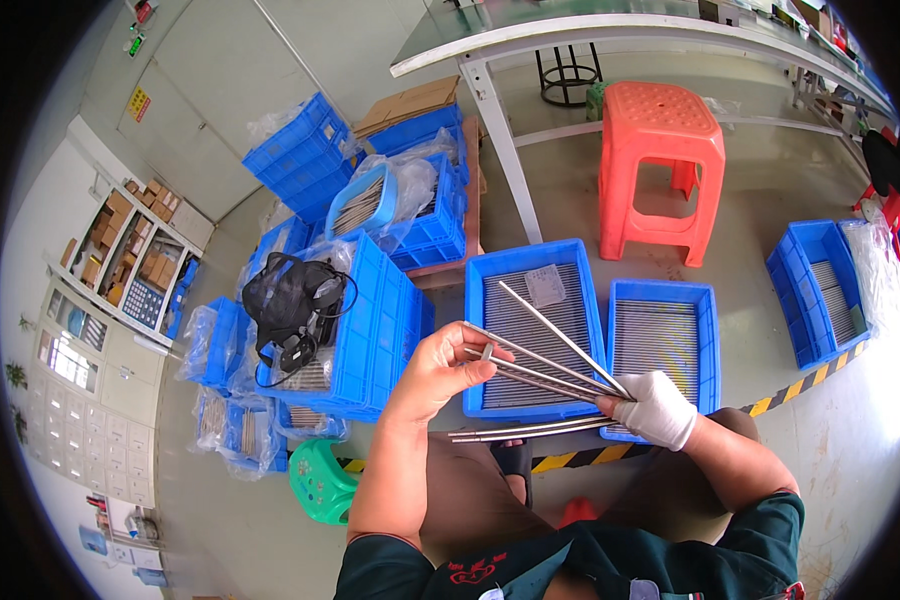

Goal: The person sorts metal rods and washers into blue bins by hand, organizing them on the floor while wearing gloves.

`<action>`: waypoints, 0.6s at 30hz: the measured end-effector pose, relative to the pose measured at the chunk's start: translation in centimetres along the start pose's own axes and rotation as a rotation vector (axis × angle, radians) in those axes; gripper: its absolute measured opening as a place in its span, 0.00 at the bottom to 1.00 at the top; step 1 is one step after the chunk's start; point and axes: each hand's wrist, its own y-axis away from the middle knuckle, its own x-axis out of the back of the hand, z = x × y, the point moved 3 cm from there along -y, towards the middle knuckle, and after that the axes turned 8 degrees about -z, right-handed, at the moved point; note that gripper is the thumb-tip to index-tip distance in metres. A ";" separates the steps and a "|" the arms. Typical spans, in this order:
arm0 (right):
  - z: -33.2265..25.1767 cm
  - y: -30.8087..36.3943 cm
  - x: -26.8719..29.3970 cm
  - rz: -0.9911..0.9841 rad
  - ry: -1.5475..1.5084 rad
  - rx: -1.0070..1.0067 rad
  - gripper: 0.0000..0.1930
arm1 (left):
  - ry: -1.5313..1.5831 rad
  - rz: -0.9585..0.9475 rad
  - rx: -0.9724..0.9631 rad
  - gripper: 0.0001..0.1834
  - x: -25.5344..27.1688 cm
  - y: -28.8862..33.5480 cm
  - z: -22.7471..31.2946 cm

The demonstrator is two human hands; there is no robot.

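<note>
Several thin, shiny metal rods (pixel 565 340) fan out to the left from my right hand (pixel 655 410), which wears a white glove and is closed around their right ends. My bare left hand (pixel 442 368) closes on the left ends of some of these rods, thumb against fingers near one rod's tip. One rod slants above the others, clear of the left hand, and a few stick out lower down, below it. Under the hands stand two blue bins (pixel 476 330) (pixel 710 345) holding rows of similar rods. A small clear plastic box (pixel 545 286) lies on the rods in the left bin.
Stacked blue crates (pixel 370 330) stand at the left with a black bag (pixel 288 300) on top. A green stool (pixel 322 480) is at lower left, a red stool (pixel 660 110) ahead. Another blue bin (pixel 795 300) is at right. A table (pixel 570 32) spans the back.
</note>
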 end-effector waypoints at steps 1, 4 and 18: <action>0.3 0.0 -0.1 -0.012 -0.051 -0.021 0.13 | 0.000 -0.001 -0.001 0.16 0.2 0.0 -0.1; 0.7 -0.1 0.2 -0.021 -0.035 0.004 0.14 | 0.061 0.057 -0.030 0.14 2.6 0.4 -0.9; 2.3 -0.5 -0.8 -0.384 -0.512 -0.109 0.16 | 0.169 0.037 -0.069 0.15 2.7 0.5 -0.4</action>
